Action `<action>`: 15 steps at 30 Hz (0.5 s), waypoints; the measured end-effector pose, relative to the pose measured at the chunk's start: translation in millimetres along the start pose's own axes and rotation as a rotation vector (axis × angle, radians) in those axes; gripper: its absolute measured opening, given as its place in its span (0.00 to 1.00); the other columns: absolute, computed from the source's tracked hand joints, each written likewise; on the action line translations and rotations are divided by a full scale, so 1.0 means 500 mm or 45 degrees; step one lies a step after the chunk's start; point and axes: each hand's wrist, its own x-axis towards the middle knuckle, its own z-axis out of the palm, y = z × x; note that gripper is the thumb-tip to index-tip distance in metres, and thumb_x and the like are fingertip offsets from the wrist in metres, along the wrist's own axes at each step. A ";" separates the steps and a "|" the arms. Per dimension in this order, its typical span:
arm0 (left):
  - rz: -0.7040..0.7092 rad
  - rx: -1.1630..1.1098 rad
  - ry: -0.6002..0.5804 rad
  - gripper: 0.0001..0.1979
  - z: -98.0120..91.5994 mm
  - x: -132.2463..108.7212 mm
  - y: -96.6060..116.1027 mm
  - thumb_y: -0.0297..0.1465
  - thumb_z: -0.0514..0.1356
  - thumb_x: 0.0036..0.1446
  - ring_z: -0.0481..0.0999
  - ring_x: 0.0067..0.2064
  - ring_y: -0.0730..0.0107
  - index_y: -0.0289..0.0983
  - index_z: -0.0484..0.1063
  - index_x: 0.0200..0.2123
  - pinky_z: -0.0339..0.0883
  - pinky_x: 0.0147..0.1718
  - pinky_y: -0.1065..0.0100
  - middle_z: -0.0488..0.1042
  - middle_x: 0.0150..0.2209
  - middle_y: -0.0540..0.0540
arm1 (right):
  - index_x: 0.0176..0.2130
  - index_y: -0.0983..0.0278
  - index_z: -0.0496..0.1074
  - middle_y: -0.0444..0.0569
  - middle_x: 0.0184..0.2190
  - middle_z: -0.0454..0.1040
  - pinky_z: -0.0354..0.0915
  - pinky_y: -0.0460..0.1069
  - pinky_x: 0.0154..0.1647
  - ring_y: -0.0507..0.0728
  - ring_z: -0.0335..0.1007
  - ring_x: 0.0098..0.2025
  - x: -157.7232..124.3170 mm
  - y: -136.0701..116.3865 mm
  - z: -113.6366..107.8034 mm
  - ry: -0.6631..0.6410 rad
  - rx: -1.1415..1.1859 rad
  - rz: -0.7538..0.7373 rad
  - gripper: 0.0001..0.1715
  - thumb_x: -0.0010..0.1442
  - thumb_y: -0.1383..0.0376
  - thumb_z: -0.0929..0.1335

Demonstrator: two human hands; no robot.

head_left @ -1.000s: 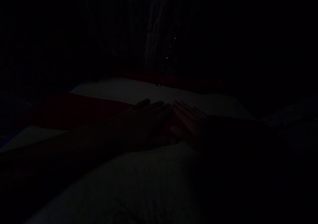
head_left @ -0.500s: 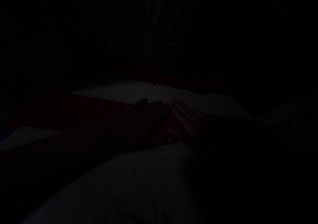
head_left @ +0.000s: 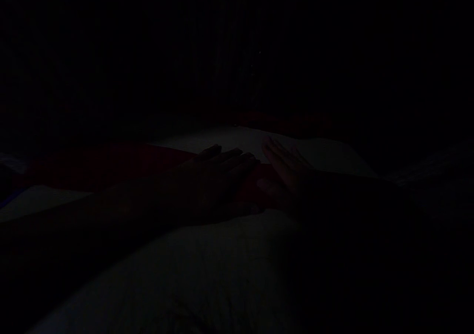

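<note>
The picture is very dark. My left hand [head_left: 211,183] lies flat, fingers stretched out, over a dark red band [head_left: 255,190] that looks like cloth. Close to its right is my right hand [head_left: 287,168], with fingers extended and the thumb apart, at the same red band. A pale surface [head_left: 222,255] shows in front of and behind the band; whether the pale and red parts are one piece I cannot tell. No object shows in either hand. Deep shadow hides the right wrist and forearm.
A dim red area [head_left: 289,121] lies beyond the pale part at the back. A small blue-violet strip [head_left: 13,199] shows at the left edge. Faint greyish texture [head_left: 429,171] appears at the right. Everything else is lost in darkness.
My right hand has shifted slightly right, widening the gap between the hands. My left hand has barely moved. The view has darkened, and bright glints at the back have faded.
</note>
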 end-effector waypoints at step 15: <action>0.017 0.011 -0.030 0.51 0.003 0.008 -0.006 0.65 0.36 0.65 0.45 0.78 0.52 0.34 0.43 0.77 0.37 0.74 0.44 0.45 0.77 0.39 | 0.73 0.76 0.55 0.56 0.74 0.50 0.46 0.71 0.77 0.64 0.46 0.77 0.000 -0.031 -0.014 -0.006 0.023 0.029 0.40 0.74 0.52 0.56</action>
